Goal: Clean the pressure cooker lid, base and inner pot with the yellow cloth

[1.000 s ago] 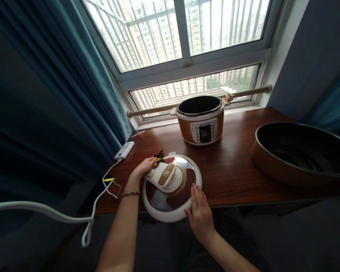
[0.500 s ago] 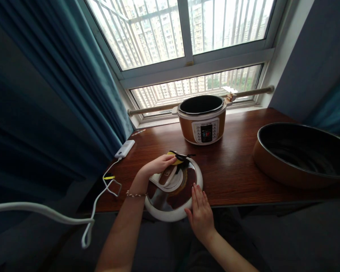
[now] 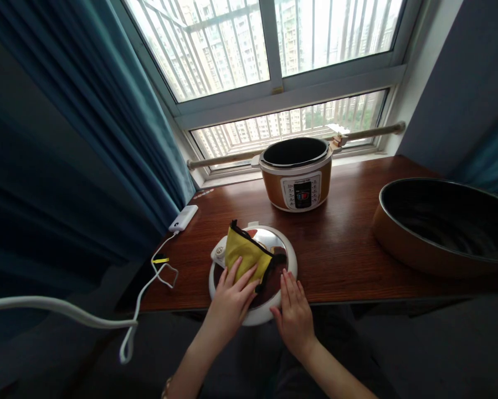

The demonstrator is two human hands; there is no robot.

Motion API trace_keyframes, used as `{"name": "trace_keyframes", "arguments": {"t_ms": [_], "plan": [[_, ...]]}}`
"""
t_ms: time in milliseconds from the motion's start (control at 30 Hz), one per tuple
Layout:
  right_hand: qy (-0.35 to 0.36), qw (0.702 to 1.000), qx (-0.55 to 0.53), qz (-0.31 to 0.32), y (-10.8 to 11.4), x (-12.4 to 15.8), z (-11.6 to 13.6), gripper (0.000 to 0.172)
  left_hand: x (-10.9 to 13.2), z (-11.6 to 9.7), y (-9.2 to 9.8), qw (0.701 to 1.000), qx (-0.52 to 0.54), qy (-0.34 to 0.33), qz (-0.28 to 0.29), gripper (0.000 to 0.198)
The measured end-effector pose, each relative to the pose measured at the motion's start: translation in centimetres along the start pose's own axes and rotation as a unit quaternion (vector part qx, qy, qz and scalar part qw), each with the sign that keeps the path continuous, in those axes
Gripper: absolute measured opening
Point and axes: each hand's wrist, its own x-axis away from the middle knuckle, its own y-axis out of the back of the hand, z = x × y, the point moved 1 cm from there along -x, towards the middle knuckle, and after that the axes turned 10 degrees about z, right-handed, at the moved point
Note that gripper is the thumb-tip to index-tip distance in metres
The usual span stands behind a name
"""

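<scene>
Left hand [image 3: 230, 301] splayed, right hand [image 3: 295, 318] flat

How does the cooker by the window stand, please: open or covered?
Open: the cooker shows its dark inside, and the round lid lies apart, beneath the yellow cloth under the left hand.

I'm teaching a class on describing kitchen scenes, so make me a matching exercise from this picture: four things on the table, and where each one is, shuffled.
Things:
1. Cloth
2. Round lid
3. Cooker
4. White device

Places:
A. With the right hand at its rim
B. Beside the blue curtain
C. Directly under the left hand
D. Standing in front of the window

Right pairs: 1-C, 2-A, 3-D, 4-B
</scene>
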Motion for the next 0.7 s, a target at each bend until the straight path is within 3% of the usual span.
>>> {"name": "trace_keyframes", "arguments": {"t_ms": [133,333,500,600,700], "plan": [[0.0,1.0,0.0,0.006,0.0,0.0,0.0,0.073,1.9,-0.3,-1.7,0.999,-0.024,0.026,-0.036,0.035],[-0.002,1.0,0.005,0.011,0.0,0.1,-0.1,0.072,5.2,-0.3,-5.5,0.983,0.056,0.124,-0.123,0.031],[-0.002,1.0,0.001,0.014,0.0,0.1,-0.1,0.072,6.4,3.3,-5.9,0.946,0.105,0.253,-0.173,0.035],[0.0,1.0,-0.005,0.01,0.0,0.1,-0.1,0.071,5.2,6.0,-5.2,0.92,0.161,0.306,-0.186,0.042],[0.002,1.0,-0.007,0.006,0.1,0.1,-0.1,0.071,2.8,8.0,-4.4,0.906,0.22,0.296,-0.209,0.046]]}}
